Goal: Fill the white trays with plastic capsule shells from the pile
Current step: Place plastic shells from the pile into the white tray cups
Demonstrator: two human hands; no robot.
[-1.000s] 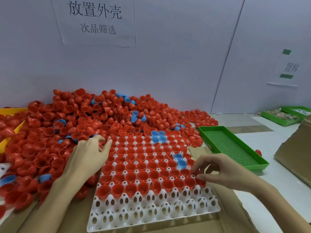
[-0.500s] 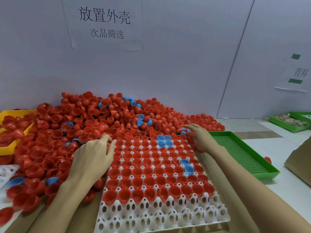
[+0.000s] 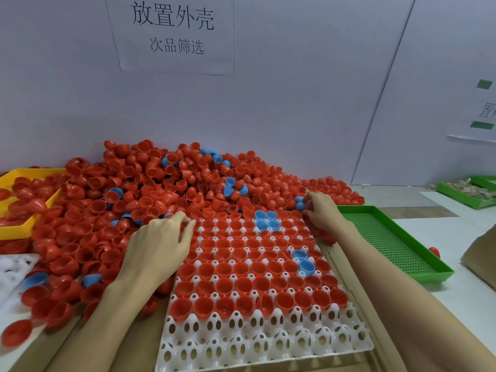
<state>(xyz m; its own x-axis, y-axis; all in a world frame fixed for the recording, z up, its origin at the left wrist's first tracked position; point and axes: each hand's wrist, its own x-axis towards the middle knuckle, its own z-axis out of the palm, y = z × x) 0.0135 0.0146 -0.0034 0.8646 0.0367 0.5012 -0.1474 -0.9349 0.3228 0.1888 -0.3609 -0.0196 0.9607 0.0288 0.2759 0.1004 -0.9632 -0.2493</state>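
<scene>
Wall (image 3: 295,103): pale grey panels behind the counter; one printed paper sign (image 3: 171,33) with Chinese characters, a second paper notice (image 3: 480,114) at the right edge.
Counter (image 3: 456,296): white top, brown cardboard sheet (image 3: 128,353) under the near work area.
Pile (image 3: 161,189): heap of red and a few blue plastic capsule shells, smooth glossy half-domes, banked against the wall and spilling to the left.
White tray (image 3: 268,342): moulded perforated plastic, egg-carton grid of cones and cups, lying flat in front of the pile; far rows filled with shells open side up, nearest rows bare.
Green tray (image 3: 389,245): rectangular, mesh floor, just right of the white tray.
Yellow tray (image 3: 16,224): far left, holding red shells.
Left hand (image 3: 158,248): grip relaxed, fingers resting on the white tray's left edge, holding nothing.
Right hand (image 3: 320,210): at the tray's far right corner, grip pinching a blue shell (image 3: 299,202).
</scene>
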